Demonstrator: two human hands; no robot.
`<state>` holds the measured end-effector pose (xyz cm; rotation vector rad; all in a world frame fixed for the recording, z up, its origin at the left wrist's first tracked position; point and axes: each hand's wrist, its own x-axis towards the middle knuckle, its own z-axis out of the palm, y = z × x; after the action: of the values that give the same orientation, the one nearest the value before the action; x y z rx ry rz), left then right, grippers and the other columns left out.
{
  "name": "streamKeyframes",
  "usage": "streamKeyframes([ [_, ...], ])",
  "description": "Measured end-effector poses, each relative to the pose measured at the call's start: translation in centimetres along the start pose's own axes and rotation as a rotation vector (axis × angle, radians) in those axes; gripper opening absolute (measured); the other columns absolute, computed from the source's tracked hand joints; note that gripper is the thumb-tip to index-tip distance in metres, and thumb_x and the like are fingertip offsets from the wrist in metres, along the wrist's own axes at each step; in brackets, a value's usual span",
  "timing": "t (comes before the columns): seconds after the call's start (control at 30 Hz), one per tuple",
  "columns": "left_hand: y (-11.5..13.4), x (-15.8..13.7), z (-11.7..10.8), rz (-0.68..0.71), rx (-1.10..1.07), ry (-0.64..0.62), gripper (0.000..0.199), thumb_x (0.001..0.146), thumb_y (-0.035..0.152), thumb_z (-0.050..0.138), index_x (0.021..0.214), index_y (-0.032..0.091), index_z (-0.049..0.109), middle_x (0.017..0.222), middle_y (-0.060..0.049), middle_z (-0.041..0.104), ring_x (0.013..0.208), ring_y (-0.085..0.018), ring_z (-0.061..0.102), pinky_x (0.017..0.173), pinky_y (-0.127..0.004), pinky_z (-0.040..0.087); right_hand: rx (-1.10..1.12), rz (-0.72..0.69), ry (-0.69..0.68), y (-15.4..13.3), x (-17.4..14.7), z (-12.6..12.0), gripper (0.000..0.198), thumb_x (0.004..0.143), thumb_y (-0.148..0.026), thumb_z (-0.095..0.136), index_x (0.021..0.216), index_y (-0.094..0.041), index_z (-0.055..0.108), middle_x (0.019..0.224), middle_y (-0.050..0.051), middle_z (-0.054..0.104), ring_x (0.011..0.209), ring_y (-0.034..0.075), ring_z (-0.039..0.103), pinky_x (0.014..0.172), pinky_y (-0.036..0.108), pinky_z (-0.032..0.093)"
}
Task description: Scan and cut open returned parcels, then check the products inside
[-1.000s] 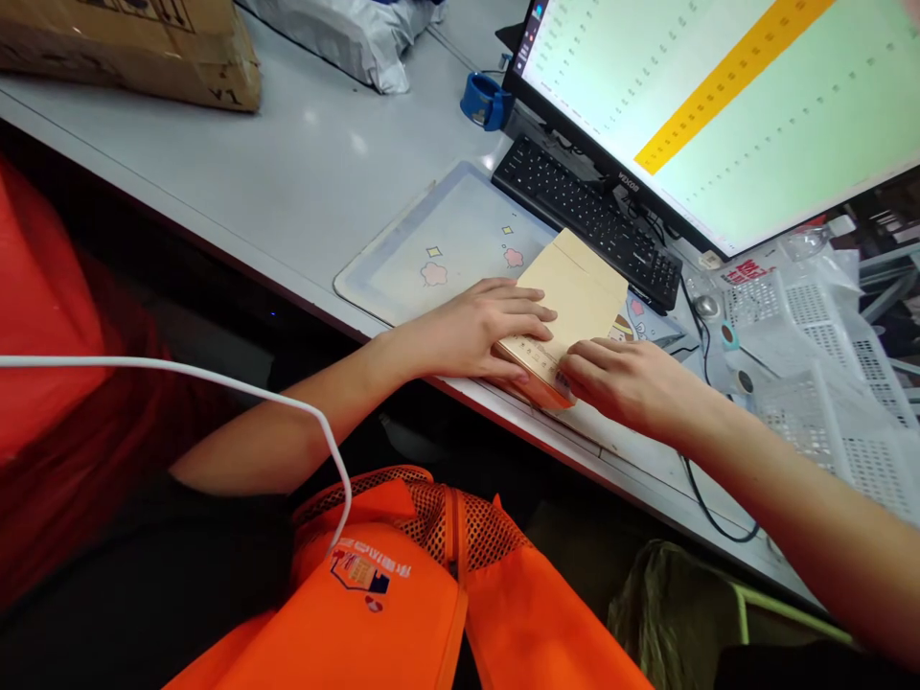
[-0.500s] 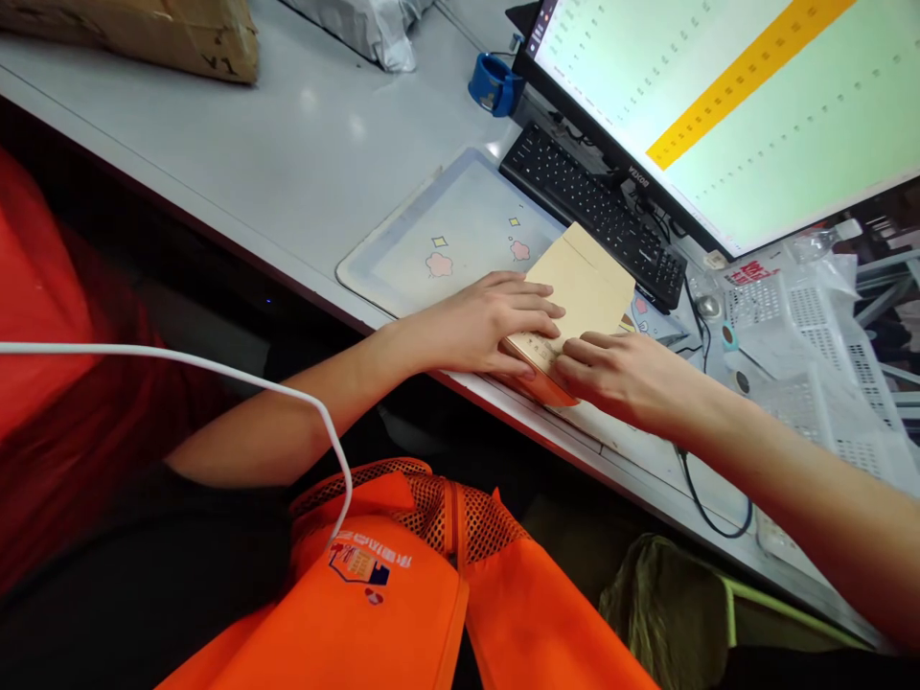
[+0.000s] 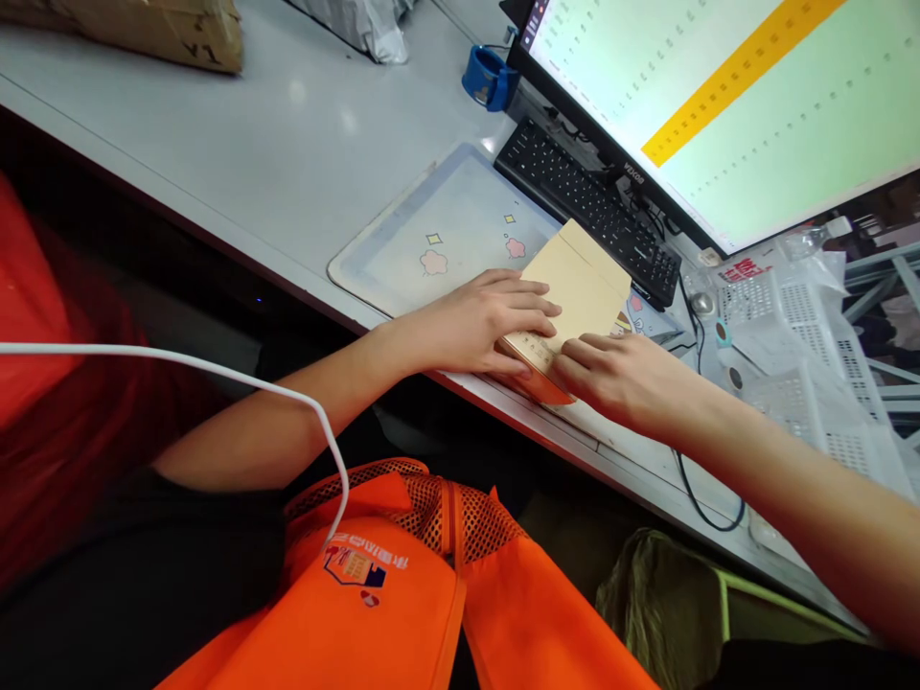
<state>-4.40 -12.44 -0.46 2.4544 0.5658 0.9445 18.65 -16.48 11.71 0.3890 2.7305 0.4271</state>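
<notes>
A small pale-yellow cardboard box [image 3: 575, 278] with an orange side lies at the desk's front edge, partly on a mat [image 3: 402, 240]. A flat, creased panel of it extends toward the keyboard. My left hand [image 3: 499, 321] grips its left part, fingers across the top and thumb along the near side. At the right near corner, my right hand [image 3: 618, 374] has its fingers curled against the box. Its fingertips are partly hidden, so what exactly they pinch there is unclear.
Behind the box are a black keyboard [image 3: 589, 211] and a lit monitor [image 3: 719, 105]. A blue tape dispenser [image 3: 490, 77] stands left of them. White plastic baskets [image 3: 805, 307] sit at right, a brown parcel [image 3: 179, 38] at far left. A white cable [image 3: 216, 364] crosses in front.
The whole view has shifted slightly. Both hands keep nearly the same hold on the box, with no clear movement of it.
</notes>
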Motion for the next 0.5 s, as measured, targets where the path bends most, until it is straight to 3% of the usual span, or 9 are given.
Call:
streamKeyframes([
  [0.23, 0.0, 0.0, 0.0, 0.004, 0.013, -0.010, 0.039, 0.094, 0.037, 0.080, 0.130, 0.024, 0.074, 0.153, -0.008, 0.066, 0.154, -0.030, 0.048, 0.130, -0.048, 0.026, 0.080, -0.034, -0.019, 0.5, 0.5, 0.6, 0.026, 0.110, -0.014, 0.041, 0.097, -0.013, 0.064, 0.085, 0.010, 0.067, 0.069, 0.020, 0.057, 0.066, 0.033, 0.035],
  [0.5, 0.1, 0.0, -0.1, -0.002, 0.017, -0.002, 0.040, 0.093, 0.039, 0.081, 0.130, 0.025, 0.074, 0.152, -0.008, 0.066, 0.153, -0.031, 0.049, 0.129, -0.049, 0.028, 0.152, 0.007, 0.055, -0.3, -1.3, 0.4, 0.022, 0.110, -0.016, 0.046, 0.093, -0.016, 0.061, 0.083, 0.006, 0.063, 0.069, 0.019, 0.053, 0.067, 0.033, 0.038],
])
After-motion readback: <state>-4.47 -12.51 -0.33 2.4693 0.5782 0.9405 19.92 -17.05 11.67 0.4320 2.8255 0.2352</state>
